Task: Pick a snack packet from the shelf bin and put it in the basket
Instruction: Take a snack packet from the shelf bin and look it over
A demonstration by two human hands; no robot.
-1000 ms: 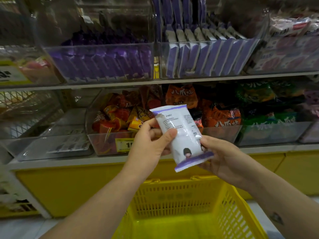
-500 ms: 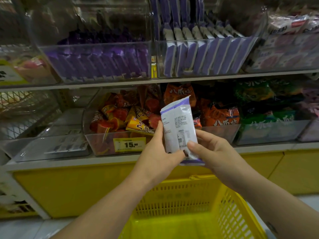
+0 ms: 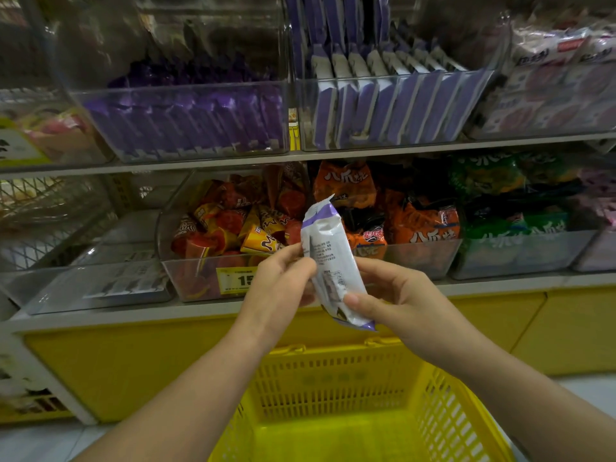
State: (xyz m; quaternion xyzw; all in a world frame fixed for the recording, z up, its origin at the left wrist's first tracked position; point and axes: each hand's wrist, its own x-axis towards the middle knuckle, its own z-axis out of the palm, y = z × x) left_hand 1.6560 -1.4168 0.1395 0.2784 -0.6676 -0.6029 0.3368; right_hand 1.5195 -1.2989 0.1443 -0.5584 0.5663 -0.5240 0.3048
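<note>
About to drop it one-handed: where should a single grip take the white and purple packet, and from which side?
Take the packet across its flat middle, coming from the right, where the right hand already pinches its lower end. It stands nearly upright above the yellow basket; the crimped ends look less secure, and the left hand covers the left edge.

My left hand [image 3: 278, 288] raised with fingers pinched, my right hand [image 3: 396, 298] just beside it, thumb pressed forward, both forearms angling in from below
</note>
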